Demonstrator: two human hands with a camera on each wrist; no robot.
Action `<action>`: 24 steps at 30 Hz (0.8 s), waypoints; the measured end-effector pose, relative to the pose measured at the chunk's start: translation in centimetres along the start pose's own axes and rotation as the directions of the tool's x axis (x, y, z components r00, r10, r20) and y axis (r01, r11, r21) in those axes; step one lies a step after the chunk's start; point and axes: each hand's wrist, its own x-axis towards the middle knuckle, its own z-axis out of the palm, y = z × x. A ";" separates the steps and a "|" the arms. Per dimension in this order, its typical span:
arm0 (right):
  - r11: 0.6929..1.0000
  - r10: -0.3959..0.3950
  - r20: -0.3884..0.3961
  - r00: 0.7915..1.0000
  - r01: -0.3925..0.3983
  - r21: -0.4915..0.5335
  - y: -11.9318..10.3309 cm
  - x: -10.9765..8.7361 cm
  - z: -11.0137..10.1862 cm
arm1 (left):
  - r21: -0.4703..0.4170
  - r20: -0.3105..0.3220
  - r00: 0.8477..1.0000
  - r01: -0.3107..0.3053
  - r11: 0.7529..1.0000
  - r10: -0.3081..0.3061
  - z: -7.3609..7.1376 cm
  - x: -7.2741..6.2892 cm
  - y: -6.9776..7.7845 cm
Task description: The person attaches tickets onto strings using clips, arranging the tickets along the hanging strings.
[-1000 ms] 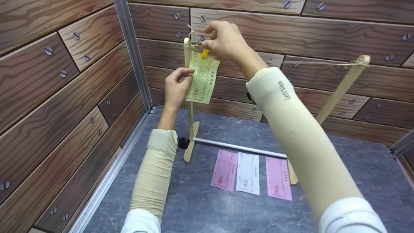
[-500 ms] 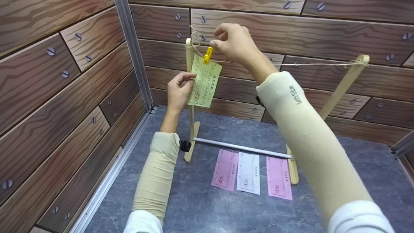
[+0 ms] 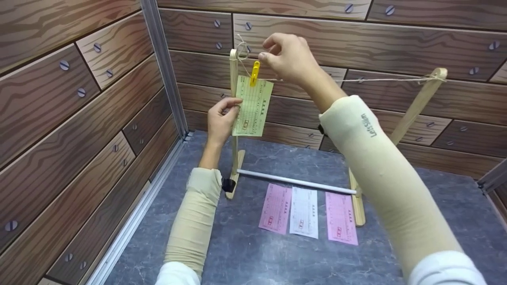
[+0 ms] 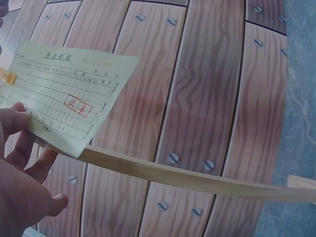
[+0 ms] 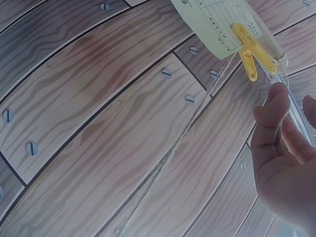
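Note:
A pale green printed receipt slip (image 3: 253, 109) hangs from a string (image 3: 380, 80) by a yellow clothespin (image 3: 254, 73) at its top edge. My left hand (image 3: 222, 120) pinches the slip's left edge between thumb and finger. In the left wrist view the slip (image 4: 74, 94) shows a red stamp, and the left hand (image 4: 29, 182) is at its near edge. Just right of the clothespin, my right hand (image 3: 291, 55) is in the air with loosely bent fingers, holding nothing. The right wrist view shows a gap between the right hand's fingertips (image 5: 277, 94) and the clothespin (image 5: 252, 52).
The string runs between a left wooden post (image 3: 233, 75) and a right wooden post (image 3: 420, 105), joined low down by a white rod (image 3: 297, 182). On the grey table (image 3: 245, 257) lie a pink slip (image 3: 275, 208), a white slip (image 3: 304, 211) and another pink slip (image 3: 341, 217).
My right hand has let go of the clothespin and moved a little right. The clothespin and green slip have sunk lower on the string, with my left hand following down.

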 end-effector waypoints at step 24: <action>0.952 -0.306 -0.208 0.929 0.304 -0.043 5.6 -10.2 -1.0 | 0.114 -0.049 0.979 0.200 0.973 -0.196 -2.3 -9.5 -1.5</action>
